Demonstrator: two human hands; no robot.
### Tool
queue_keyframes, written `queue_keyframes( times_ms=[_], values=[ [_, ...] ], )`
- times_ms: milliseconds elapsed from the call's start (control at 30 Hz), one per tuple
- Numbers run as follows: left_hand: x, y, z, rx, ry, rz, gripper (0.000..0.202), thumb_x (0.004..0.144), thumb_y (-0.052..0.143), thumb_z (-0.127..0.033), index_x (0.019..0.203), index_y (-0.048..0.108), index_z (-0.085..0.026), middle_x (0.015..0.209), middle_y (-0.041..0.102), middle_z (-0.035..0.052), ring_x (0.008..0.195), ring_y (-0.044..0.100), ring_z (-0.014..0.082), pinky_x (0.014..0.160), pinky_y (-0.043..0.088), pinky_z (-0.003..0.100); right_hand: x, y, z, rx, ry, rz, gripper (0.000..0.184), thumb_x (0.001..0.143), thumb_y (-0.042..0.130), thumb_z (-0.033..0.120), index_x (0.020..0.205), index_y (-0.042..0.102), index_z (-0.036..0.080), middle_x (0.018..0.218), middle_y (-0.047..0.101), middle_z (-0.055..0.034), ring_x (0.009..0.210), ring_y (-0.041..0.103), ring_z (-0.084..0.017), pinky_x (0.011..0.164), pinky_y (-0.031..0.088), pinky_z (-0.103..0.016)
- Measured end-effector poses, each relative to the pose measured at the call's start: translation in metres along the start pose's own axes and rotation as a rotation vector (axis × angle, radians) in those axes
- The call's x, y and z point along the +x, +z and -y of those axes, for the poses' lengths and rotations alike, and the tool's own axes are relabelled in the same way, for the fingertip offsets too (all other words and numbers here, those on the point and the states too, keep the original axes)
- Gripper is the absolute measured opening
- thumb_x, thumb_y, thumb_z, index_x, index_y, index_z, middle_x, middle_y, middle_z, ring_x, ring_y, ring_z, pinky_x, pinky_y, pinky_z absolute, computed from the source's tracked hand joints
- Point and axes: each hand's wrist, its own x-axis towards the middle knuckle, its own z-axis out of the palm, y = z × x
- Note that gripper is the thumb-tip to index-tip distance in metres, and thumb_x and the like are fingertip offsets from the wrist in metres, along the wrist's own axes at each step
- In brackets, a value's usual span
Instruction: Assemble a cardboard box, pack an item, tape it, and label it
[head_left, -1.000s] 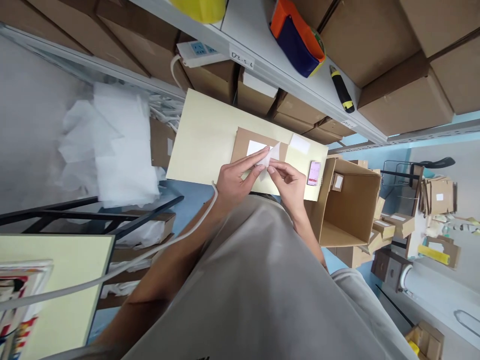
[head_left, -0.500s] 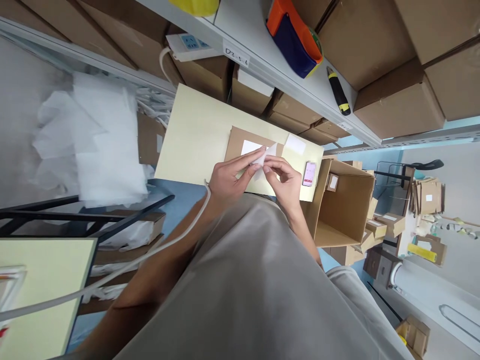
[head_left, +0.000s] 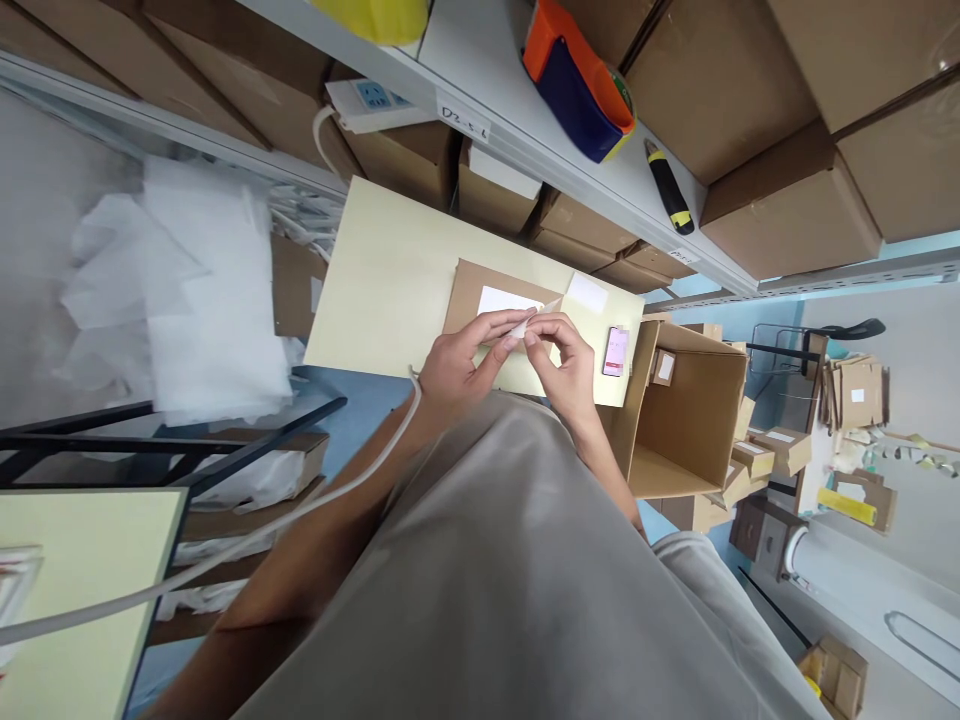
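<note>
Between my fingertips is a small piece of thin white paper [head_left: 520, 328], pinched from both sides; it may be a label, but its kind is unclear. My left hand [head_left: 466, 362] grips its left side with thumb and fingers pressed together. On the right side, my right hand [head_left: 564, 362] pinches it with curled fingers. Under and behind the hands lies a flat brown cardboard box [head_left: 466, 290] with a white label [head_left: 504, 299] on top. The hands cover the box's near part. All this is over a pale yellow table [head_left: 382, 270].
A phone [head_left: 616, 352] with a lit screen and a white paper slip [head_left: 588, 292] lie on the table's right part. An open carton [head_left: 686, 420] stands right of it. Above, a shelf holds a tape dispenser [head_left: 577, 90] and a utility knife [head_left: 669, 188]. A grey cable [head_left: 337, 492] crosses my left forearm.
The white paper is tilted and folded lower between my fingers, showing less of its surface. Both hands stay close together over the box. The view has shifted slightly.
</note>
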Motion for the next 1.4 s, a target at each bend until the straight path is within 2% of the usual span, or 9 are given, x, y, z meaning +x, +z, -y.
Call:
queue_keyframes(
  times_ms=[200, 433, 667, 800, 967, 1167, 1267, 1333, 1400],
  values=[
    [0.000, -0.002, -0.001, -0.016, -0.052, -0.016, 0.060, 0.111, 0.058, -0.076, 0.131, 0.079, -0.024, 0.124, 0.087, 0.0098, 0.119, 0.085, 0.0292, 0.107, 0.067, 0.038, -0.002, 0.003, 0.000, -0.029, 0.002, 0.002, 0.027, 0.109, 0.071, 0.053, 0.102, 0.076, 0.028, 0.110, 0.078, -0.0057, 0.101, 0.074, -0.022, 0.090, 0.064, -0.038],
    [0.001, -0.004, 0.005, -0.078, -0.133, -0.043, 0.058, 0.109, 0.056, -0.078, 0.115, 0.075, -0.024, 0.104, 0.085, 0.0083, 0.093, 0.081, 0.0249, 0.090, 0.066, 0.036, -0.004, 0.009, -0.001, -0.082, 0.031, -0.002, 0.025, 0.108, 0.071, 0.050, 0.098, 0.073, 0.027, 0.107, 0.077, -0.0050, 0.100, 0.072, -0.021, 0.090, 0.062, -0.037],
    [0.000, -0.002, 0.031, -0.233, -0.221, -0.117, 0.042, 0.101, 0.070, -0.066, 0.104, 0.071, -0.024, 0.090, 0.079, 0.0059, 0.085, 0.076, 0.0247, 0.079, 0.065, 0.035, -0.008, 0.021, 0.002, -0.045, 0.136, 0.004, 0.020, 0.101, 0.073, 0.046, 0.094, 0.071, 0.027, 0.103, 0.076, -0.0034, 0.099, 0.073, -0.022, 0.095, 0.062, -0.037],
    [0.003, -0.005, 0.048, -0.373, -0.302, -0.253, 0.033, 0.094, 0.074, -0.056, 0.093, 0.064, -0.025, 0.080, 0.069, 0.0030, 0.080, 0.074, 0.0228, 0.075, 0.064, 0.034, -0.009, 0.027, -0.002, 0.023, 0.185, 0.000, 0.022, 0.099, 0.073, 0.046, 0.092, 0.067, 0.026, 0.099, 0.073, -0.0019, 0.094, 0.076, -0.020, 0.094, 0.063, -0.037],
    [0.012, -0.015, 0.080, -0.565, -0.438, -0.407, 0.037, 0.084, 0.074, -0.057, 0.091, 0.053, -0.027, 0.082, 0.067, 0.0020, 0.083, 0.074, 0.0205, 0.076, 0.064, 0.033, -0.006, 0.030, -0.012, 0.081, 0.345, -0.019, 0.028, 0.092, 0.076, 0.052, 0.092, 0.065, 0.026, 0.092, 0.071, 0.0004, 0.091, 0.083, -0.023, 0.093, 0.064, -0.039],
    [0.005, -0.052, 0.141, -0.633, -0.573, -0.508, 0.054, 0.079, 0.074, -0.069, 0.086, 0.040, -0.028, 0.081, 0.068, 0.0030, 0.088, 0.073, 0.0205, 0.074, 0.059, 0.035, 0.001, 0.030, -0.015, 0.096, 0.487, -0.073, 0.028, 0.089, 0.077, 0.052, 0.091, 0.067, 0.026, 0.079, 0.071, 0.0014, 0.089, 0.081, -0.024, 0.098, 0.065, -0.043],
    [-0.004, -0.087, 0.170, -0.551, -0.614, -0.551, 0.059, 0.092, 0.062, -0.077, 0.085, 0.031, -0.028, 0.067, 0.050, -0.0060, 0.072, 0.059, 0.0107, 0.072, 0.051, 0.030, 0.011, 0.033, -0.013, 0.146, 0.510, -0.116, 0.029, 0.087, 0.078, 0.052, 0.090, 0.067, 0.026, 0.080, 0.070, 0.0015, 0.089, 0.078, -0.022, 0.096, 0.068, -0.043],
    [-0.013, -0.116, 0.183, -0.533, -0.672, -0.642, 0.058, 0.101, 0.055, -0.074, 0.084, 0.027, -0.027, 0.062, 0.036, -0.0103, 0.062, 0.045, 0.0056, 0.069, 0.043, 0.028, 0.022, 0.041, -0.012, 0.166, 0.506, -0.101, 0.031, 0.087, 0.080, 0.054, 0.090, 0.066, 0.026, 0.088, 0.071, 0.0007, 0.092, 0.075, -0.021, 0.095, 0.071, -0.044],
    [-0.024, -0.146, 0.191, -0.545, -0.725, -0.770, 0.056, 0.106, 0.053, -0.068, 0.083, 0.025, -0.025, 0.061, 0.028, -0.0115, 0.057, 0.036, 0.0038, 0.066, 0.037, 0.027, 0.037, 0.057, -0.013, 0.190, 0.492, -0.016, 0.035, 0.088, 0.083, 0.057, 0.090, 0.065, 0.026, 0.097, 0.072, -0.0002, 0.096, 0.074, -0.020, 0.099, 0.072, -0.045]
  ],
)
